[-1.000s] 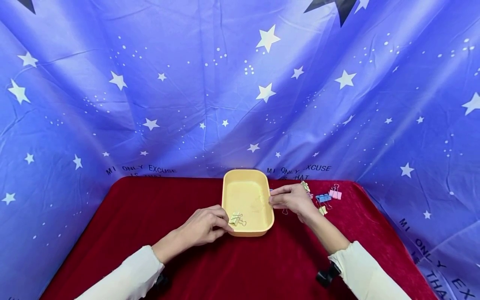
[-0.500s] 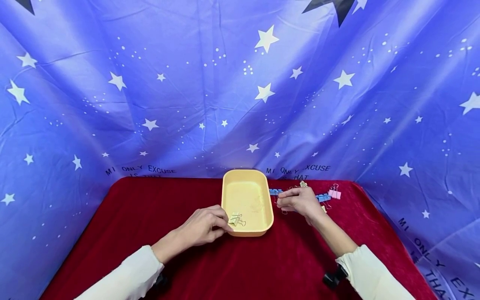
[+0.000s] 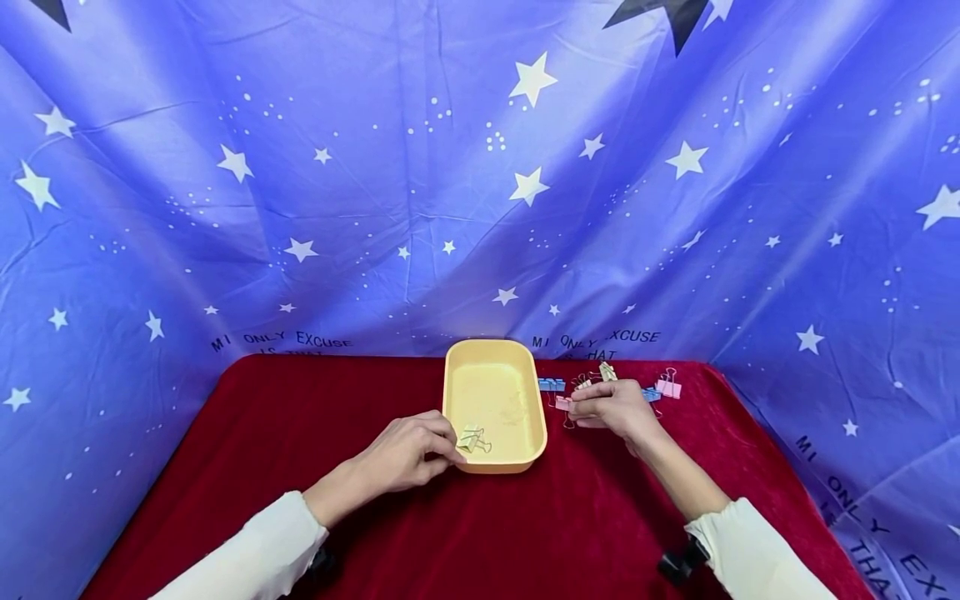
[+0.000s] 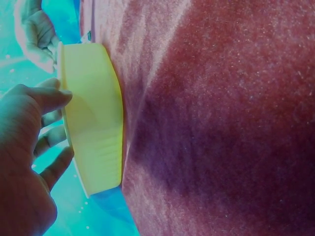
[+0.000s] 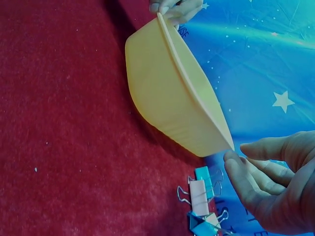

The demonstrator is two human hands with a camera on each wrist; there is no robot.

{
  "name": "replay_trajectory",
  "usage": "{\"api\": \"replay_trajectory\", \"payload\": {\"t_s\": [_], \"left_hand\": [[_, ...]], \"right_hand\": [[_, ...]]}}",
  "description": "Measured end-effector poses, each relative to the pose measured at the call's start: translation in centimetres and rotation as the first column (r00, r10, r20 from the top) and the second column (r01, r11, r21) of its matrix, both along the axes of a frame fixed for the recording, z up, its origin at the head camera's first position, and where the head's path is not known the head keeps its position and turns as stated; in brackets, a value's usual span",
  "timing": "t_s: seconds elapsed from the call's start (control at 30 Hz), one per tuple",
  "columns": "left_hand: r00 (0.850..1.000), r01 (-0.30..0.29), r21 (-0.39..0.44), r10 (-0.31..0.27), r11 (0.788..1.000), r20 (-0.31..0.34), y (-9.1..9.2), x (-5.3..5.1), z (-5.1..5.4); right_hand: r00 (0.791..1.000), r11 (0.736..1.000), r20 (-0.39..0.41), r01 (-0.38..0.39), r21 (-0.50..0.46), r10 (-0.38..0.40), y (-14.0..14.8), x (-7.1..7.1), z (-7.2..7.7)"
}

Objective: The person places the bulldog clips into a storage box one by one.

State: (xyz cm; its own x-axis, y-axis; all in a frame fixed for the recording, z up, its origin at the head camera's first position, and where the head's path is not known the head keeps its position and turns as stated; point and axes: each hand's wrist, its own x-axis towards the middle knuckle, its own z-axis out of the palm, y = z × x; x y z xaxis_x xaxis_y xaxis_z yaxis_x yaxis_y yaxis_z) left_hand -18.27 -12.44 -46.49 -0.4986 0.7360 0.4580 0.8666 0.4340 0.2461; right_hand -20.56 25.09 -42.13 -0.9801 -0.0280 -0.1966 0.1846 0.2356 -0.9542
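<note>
Seemingly early: at least 1 yellow clip [image 3: 469, 439] lies in near-left corner of tray [image 3: 501, 467], left hand [image 3: 418, 451] pinching its rim; right hand [image 3: 617, 410], fingers apart, hovers by loose clips [image 3: 670, 389] toward table's [image 3: 480, 542] far edge.

Yellow on the tray [image 3: 495, 468], pale yellow, blue and pink on the binder clips [image 3: 670, 389], deep red on the cloth [image 3: 292, 425], white stars [image 3: 533, 79] across the blue curtain [image 3: 375, 208].

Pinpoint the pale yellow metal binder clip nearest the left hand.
In the head view, the clip lies inside the yellow rounded-rectangular plastic tray, in its near-left corner, just right of the left hand.
</note>
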Motion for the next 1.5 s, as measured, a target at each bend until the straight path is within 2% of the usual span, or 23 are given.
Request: {"api": "replay_trajectory", "payload": {"t_s": [0.47,0.77,1.17,1.5], "left_hand": [[1.000,-0.004,-0.002,0.004,1.000,0.010,-0.1,0.0,0.0],[1.000,-0.004,-0.009,0.004,1.000,0.006,0.1,0.0,0.1],[1.000,-0.006,-0.003,0.006,1.000,0.014,0.0,0.0,0.1],[1.000,-0.007,-0.004,0.007,1.000,0.016,0.0,0.1,0.2]], "right_hand": [[0.999,0.999,0.025,0.041,-0.007,-0.041,2.2,-0.3,-0.6],[0.997,0.997,0.029,0.070,0.034,-0.071,3.6,-0.4,-1.3],[0.995,0.994,0.018,0.099,0.035,-0.100,4.6,-0.6,-1.2],[0.993,0.988,-0.004,0.115,0.102,-0.115,5.4,-0.8,-1.3]]}}
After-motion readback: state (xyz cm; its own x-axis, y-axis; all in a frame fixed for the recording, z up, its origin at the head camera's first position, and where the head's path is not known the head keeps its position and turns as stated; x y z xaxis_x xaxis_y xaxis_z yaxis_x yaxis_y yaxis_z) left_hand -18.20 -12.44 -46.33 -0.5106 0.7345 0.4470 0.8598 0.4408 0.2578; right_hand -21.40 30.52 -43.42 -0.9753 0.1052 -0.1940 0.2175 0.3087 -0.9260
